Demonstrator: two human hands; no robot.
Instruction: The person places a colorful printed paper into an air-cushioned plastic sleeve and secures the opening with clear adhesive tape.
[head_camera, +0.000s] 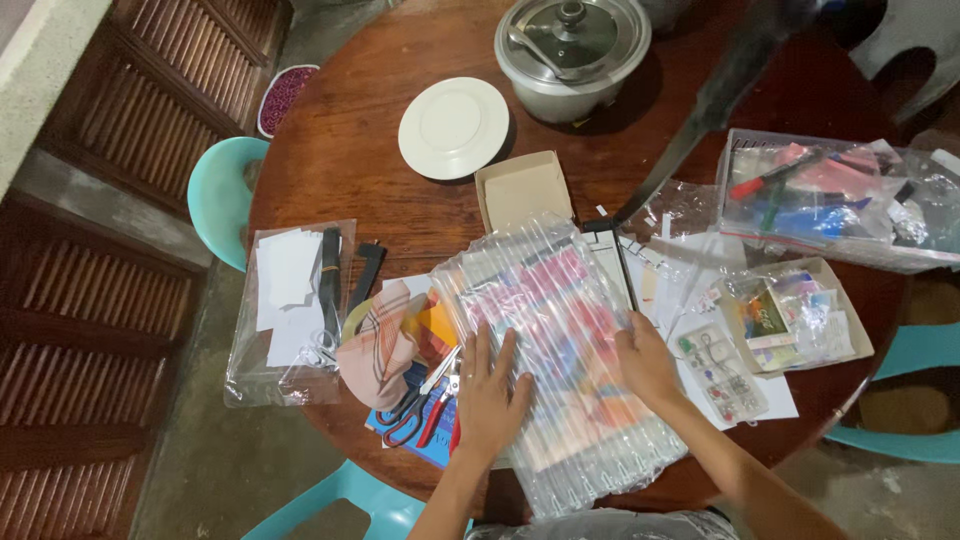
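Observation:
A clear air-column packing sleeve (560, 310) lies on the round wooden table (350, 140), with colourful flat items showing through it. My left hand (490, 395) rests flat on its near left part, fingers spread. Over at the sleeve's right edge, my right hand (647, 362) presses with the fingers curled down onto the plastic. Neither hand lifts anything.
Red-handled scissors and pliers (420, 410) lie left of my left hand, beside a patterned cloth (380, 350). A plastic bag of papers (290, 300) sits far left. A white plate (453, 127), lidded pot (572, 50), open cardboard box (522, 188), clear bin (830, 195) and small-parts tray (800, 315) surround. Teal chairs stand around.

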